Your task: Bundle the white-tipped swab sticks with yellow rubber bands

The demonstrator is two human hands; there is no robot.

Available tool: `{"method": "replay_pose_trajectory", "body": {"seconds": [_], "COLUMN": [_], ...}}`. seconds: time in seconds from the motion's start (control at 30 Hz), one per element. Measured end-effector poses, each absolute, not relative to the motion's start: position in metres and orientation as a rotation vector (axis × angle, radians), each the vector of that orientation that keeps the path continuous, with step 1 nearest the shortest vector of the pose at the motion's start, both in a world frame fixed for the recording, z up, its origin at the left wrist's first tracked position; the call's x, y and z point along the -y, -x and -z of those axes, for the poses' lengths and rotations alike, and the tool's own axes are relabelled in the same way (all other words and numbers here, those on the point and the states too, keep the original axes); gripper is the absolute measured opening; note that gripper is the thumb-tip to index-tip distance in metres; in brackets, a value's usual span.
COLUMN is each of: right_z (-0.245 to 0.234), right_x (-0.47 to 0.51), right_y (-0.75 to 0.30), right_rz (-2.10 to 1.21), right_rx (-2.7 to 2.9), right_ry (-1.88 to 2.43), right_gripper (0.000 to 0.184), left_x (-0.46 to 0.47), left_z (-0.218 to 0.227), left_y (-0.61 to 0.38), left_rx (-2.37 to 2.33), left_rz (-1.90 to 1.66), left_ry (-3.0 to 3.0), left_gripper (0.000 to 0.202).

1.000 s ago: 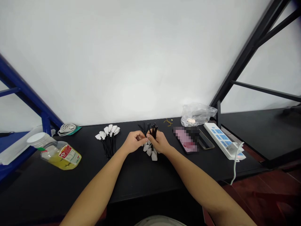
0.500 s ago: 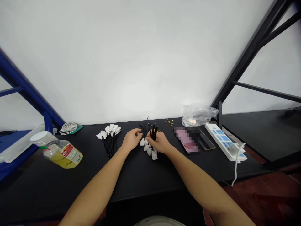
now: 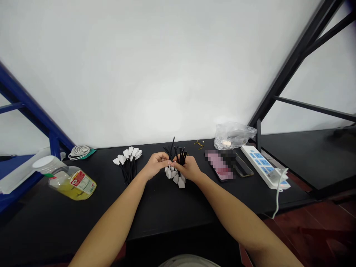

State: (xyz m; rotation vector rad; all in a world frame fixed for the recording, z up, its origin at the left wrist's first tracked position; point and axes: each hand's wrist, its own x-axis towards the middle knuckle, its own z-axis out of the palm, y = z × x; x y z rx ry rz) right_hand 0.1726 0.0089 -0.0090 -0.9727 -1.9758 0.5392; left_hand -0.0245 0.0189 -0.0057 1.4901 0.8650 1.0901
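My right hand (image 3: 189, 167) is closed around a bunch of thin black stems with flat white ends (image 3: 181, 182), the white ends pointing down towards me and the black ends sticking up. My left hand (image 3: 156, 164) is pinched right beside it, fingertips meeting the right thumb, on one black stem (image 3: 172, 144) that slants upward. Fingers hide where the stems are gripped. More black stems lie behind the two hands. To the left, a fanned bunch of the same white-ended black stems (image 3: 129, 161) rests on the black table (image 3: 155, 215).
On the left stand a clear jar with yellow contents (image 3: 80, 185) and a coiled white cable (image 3: 79, 152). To the right lie two phones (image 3: 221, 168), a power strip (image 3: 263, 165) with a white cord, and a clear plastic bag (image 3: 235, 134). Yellow strands (image 3: 199, 144) lie near the wall.
My left hand has closed in on the right hand, its fingertips now on a single black stem that stands higher. The right hand keeps its bunch.
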Motion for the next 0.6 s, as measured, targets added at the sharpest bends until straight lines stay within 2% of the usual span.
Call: {"method": "replay_pose_trajectory", "body": {"seconds": [0.3, 0.43, 0.6], "right_z": [0.007, 0.003, 0.005], "right_x": [-0.008, -0.004, -0.002], "right_y": [-0.174, -0.172, -0.172], "right_rz": [-0.603, -0.583, -0.47], "right_rx": [2.009, 2.033, 1.968], "right_ry": [0.911, 0.924, 0.94], "right_gripper": [0.026, 0.02, 0.018], "left_x": [-0.014, -0.015, -0.023], "left_z": [0.002, 0.002, 0.012], "left_y": [0.026, 0.022, 0.022], "left_rx": [-0.833, -0.833, -1.332], "left_rz": [-0.937, -0.975, -1.193], "left_ry": [-1.473, -1.393, -1.655], "left_gripper": [0.046, 0.045, 0.035]}}
